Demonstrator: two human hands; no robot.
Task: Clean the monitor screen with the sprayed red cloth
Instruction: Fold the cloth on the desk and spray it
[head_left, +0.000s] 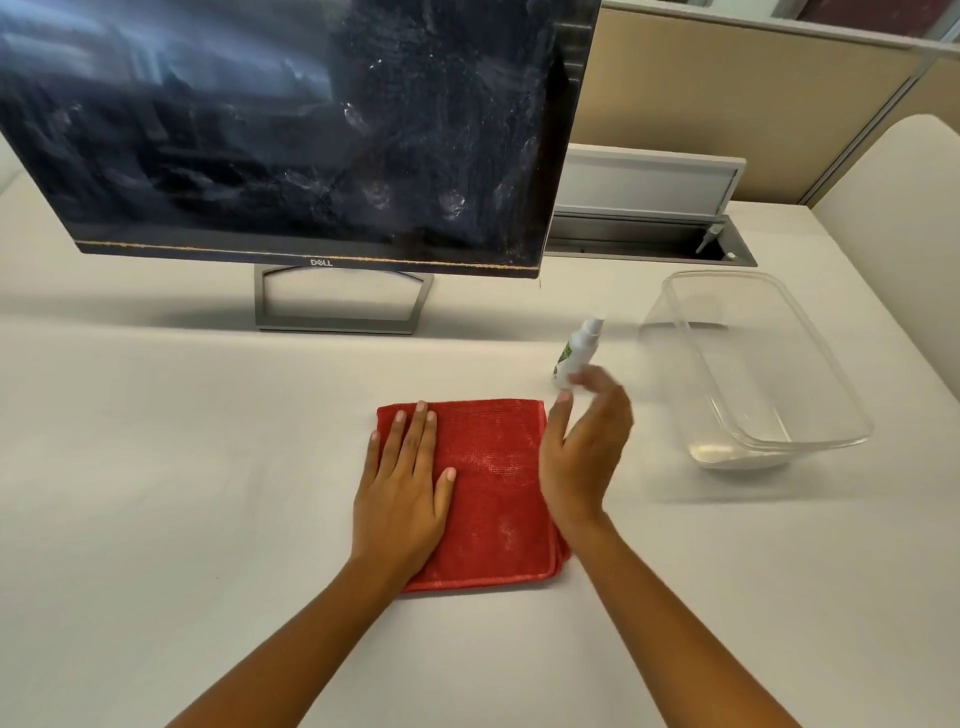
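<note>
Folded red cloth flat on the white table, just below frame centre, edges stacked at the 4 o'clock corner, pale damp-looking patches across the weave. Left hand palm-down on the cloth's 9 o'clock side, fingers straight and spread, tips toward 12 o'clock, little finger off the edge on the table; flat and released, gripping nothing. Right hand on edge at the cloth's 3 o'clock border, thumb uppermost, fingers loosely extended and motion-blurred, empty; contact with the cloth impossible to tell. Small white spray bottle upright, slightly tilted, at 1 o'clock from the cloth, just beyond the right fingertips and partly hidden behind them, green-marked label, released. Clear plastic container at 3 o'clock from the bottle, near but apart, open side up, a little cloudiness in the bottom. Monitor at 11 o'clock from the cloth, well apart, on a grey open-frame stand; screen dark, heavily smeared and streaked, worst toward its 3 o'clock half, with a thin orange line of grime along the lower bezel. Open cable hatch in the table at 3 o'clock from the monitor's lower corner, lid raised. Beige partition behind.
</note>
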